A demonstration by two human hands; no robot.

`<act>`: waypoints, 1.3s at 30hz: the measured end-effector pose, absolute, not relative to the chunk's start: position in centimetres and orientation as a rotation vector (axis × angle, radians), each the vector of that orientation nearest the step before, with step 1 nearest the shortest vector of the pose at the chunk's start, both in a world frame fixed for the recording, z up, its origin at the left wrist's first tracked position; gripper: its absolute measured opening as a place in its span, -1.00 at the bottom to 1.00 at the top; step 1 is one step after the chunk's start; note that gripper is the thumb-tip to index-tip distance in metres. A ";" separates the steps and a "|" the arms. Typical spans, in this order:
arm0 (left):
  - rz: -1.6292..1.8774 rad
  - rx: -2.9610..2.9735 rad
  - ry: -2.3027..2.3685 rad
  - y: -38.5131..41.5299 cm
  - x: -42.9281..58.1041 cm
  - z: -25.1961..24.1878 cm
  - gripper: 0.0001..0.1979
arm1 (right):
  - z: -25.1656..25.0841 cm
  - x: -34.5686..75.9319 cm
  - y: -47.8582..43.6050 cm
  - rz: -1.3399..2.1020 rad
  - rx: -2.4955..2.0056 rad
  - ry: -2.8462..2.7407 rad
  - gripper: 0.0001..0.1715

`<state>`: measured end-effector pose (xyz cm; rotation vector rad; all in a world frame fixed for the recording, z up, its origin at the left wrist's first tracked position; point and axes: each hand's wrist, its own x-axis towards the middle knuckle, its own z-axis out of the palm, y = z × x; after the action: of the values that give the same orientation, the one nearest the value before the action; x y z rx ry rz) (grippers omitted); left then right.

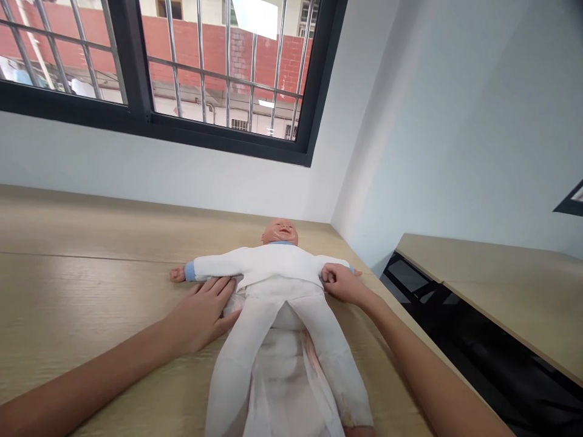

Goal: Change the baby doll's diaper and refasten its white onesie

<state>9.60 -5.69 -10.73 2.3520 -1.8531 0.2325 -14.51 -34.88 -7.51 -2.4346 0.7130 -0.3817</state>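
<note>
Along the far side of the table (91, 321), a pale wall (182, 167) rises to a dark-framed window (132, 60), with metal bars (228, 73) behind it and a red-walled building (186, 45) outside. Another wall (437, 145) meets the first at a corner just past the table's far end. To the right, across a gap, stands a second wood-topped table (501, 273) with a black structure (478, 358) beneath its edge; a dark-framed item (567, 205) on the wall is cut off at the picture's edge.

Between the person's hands, a baby doll (282, 279) lies face up on the wooden tabletop, head toward the window. Its sleeves stretch out sideways, just beyond both hands. The left hand (204, 309) lies flat beside its waist, fingers straight and slightly spread, fingertips at the fabric. The right hand (341, 283) is curled at the opposite side, just under the sleeve; whether its fingers pinch cloth cannot be told.

The doll wears a white outfit, with a blue collar (285, 243) and blue cuffs (190, 271). Its legs are parted over a creased white cloth (282, 376), and a brownish mark (348, 416) shows low on one trouser leg. The feet are out of view.
</note>
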 end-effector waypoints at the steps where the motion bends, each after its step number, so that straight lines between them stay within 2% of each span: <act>1: 0.237 2.347 -1.858 -5.7 9.6 -10.7 -0.25 | -7.5 -14.4 -34.8 -0.380 -2.475 0.695 -0.90; 6: 0.246 2.332 -1.870 -5.7 9.6 -10.6 -0.26 | -7.0 -14.6 -34.0 -0.257 -2.590 0.559 -0.98; 11: 0.231 2.303 -1.898 -5.8 9.9 -10.7 -0.27 | -6.9 -14.8 -33.9 -0.171 -2.620 0.546 -0.95; 28: 0.237 2.262 -1.889 -5.8 10.0 -10.9 -0.33 | -7.4 -13.7 -33.5 -0.340 -2.664 0.828 -0.94; 33: 0.273 2.242 -1.874 -5.8 9.8 -10.8 -0.35 | -7.5 -13.9 -33.6 -0.351 -2.607 0.770 -0.87; 39: 0.298 2.251 -1.891 -5.7 9.6 -10.7 -0.35 | -8.7 -13.8 -32.8 -0.581 -2.488 0.817 -0.83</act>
<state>9.59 -5.73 -10.69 2.2505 -1.8912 0.2975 -13.80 -32.83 -8.73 -2.4882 0.8165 -0.5814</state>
